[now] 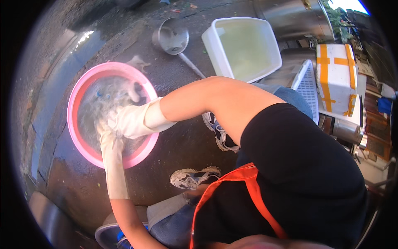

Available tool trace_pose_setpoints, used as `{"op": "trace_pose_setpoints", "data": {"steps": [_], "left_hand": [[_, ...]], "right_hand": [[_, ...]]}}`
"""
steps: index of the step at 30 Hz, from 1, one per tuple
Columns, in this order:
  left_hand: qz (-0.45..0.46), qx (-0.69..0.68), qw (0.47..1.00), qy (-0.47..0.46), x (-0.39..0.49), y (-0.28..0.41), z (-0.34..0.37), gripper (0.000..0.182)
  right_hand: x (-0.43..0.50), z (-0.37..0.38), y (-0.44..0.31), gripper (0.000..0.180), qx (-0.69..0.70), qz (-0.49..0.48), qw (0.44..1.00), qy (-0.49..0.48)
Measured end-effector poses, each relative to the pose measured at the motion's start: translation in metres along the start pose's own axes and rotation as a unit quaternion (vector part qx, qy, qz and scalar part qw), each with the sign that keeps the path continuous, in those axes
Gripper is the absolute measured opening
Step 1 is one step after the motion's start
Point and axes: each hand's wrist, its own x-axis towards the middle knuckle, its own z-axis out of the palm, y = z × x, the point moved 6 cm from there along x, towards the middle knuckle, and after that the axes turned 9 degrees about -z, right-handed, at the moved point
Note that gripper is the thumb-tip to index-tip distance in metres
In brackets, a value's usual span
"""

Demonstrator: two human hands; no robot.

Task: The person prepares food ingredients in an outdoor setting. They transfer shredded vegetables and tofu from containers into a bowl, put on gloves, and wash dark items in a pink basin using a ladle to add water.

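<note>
A pink plastic basin (71,110) of cloudy, frothy water (90,102) stands on the wet ground before me. My right hand (127,121), in a loose cream rubber glove, reaches into it over the near rim. From the basin's lower side in the picture comes my left hand (108,135), in a long glove of the same kind. Both hands meet near the middle of the water, where splash and blur hide the fingers. Whether they hold anything cannot be seen. A pale object (133,93) and small blue bits (99,93) show at the surface.
Nearby are a long-handled metal ladle (172,37), a white tub (214,46) of yellowish water, a white perforated basket (306,90), a taped foam box (335,77) and a large metal vessel (292,18). Another basin (102,232) sits by my leg. My shoes (196,177) flank the wet floor.
</note>
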Motion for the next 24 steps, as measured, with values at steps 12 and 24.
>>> {"op": "trace_pose_setpoints", "data": {"steps": [12,24], "left_hand": [[-0.141,-0.274,0.951,0.023,-0.025,0.025,-0.064,0.031],[0.027,-0.108,0.979,0.168,-0.075,0.035,-0.048,0.105]], "right_hand": [[0.085,-0.023,0.086,0.038,0.044,0.210,0.970,-0.114],[0.049,0.013,0.081,0.065,0.115,0.053,0.985,-0.114]]}}
